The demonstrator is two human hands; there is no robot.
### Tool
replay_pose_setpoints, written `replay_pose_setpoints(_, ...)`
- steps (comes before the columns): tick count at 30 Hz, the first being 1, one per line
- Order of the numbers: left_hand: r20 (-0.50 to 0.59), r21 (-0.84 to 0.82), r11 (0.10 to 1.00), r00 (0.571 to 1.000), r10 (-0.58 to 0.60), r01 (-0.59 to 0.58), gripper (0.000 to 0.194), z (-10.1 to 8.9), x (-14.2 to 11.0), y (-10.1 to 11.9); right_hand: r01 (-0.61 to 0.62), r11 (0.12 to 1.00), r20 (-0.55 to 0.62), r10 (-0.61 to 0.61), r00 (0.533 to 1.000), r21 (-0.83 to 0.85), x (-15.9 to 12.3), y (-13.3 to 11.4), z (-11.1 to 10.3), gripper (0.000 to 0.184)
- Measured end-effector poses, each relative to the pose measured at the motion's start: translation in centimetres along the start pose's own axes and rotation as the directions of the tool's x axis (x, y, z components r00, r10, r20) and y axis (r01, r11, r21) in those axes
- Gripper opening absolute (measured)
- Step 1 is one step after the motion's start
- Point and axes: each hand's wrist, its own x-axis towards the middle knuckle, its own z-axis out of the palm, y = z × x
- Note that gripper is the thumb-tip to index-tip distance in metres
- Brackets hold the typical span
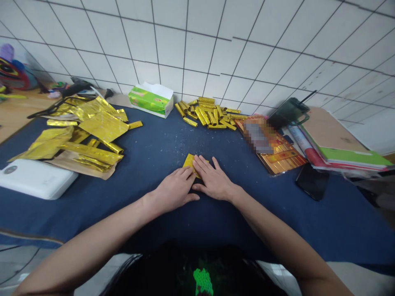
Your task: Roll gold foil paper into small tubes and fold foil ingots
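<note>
A small piece of gold foil paper (189, 159) lies on the dark blue cloth in front of me, mostly hidden under my fingers. My left hand (175, 188) rests on its near left side, palm down, with the fingers stretched out and the thumb apart. Over its right part lies my right hand (215, 177), flat, fingers extended and thumb pointing left. Both hands press on the paper and neither grips it. Whether the paper is folded beneath them is hard to see.
Rolled gold foil pieces (210, 115) are heaped by the tiled wall, beside a green tissue box (151, 99). Loose gold sheets (103, 125) and a white power bank (37, 179) are at left. An orange-gold packet (285, 154), dark mug (288, 113), phone (312, 181) and notebooks (335, 131) are at right.
</note>
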Motion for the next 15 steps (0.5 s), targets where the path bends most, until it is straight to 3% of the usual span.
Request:
replay_pose_setpoints(6,0.046,0.065,0.993,0.995,0.094,-0.096,0.050,-0.2,-0.2,0.6,0.002,1.000,-0.008,-0.002,1.000,0.008,0.0,-0.1,-0.1,0.076)
replay_pose_setpoints(11,0.031,0.078,0.993,0.996,0.085,-0.087,0.051,-0.1,-0.2,0.5,-0.015,0.996,-0.052,0.019,0.998,0.087,-0.1,-0.1,-0.3,0.079)
replay_pose_setpoints(13,0.030,0.074,0.994,0.996,0.084,-0.086,0.050,0.0,-0.2,0.4,-0.034,0.988,-0.131,0.054,0.990,0.153,-0.5,0.0,-0.6,0.071)
replay_pose_setpoints(15,0.017,0.069,0.994,0.996,0.083,-0.084,0.050,0.0,-0.2,0.3,-0.041,0.981,-0.242,0.088,0.966,0.190,-0.9,0.2,-1.0,0.051)
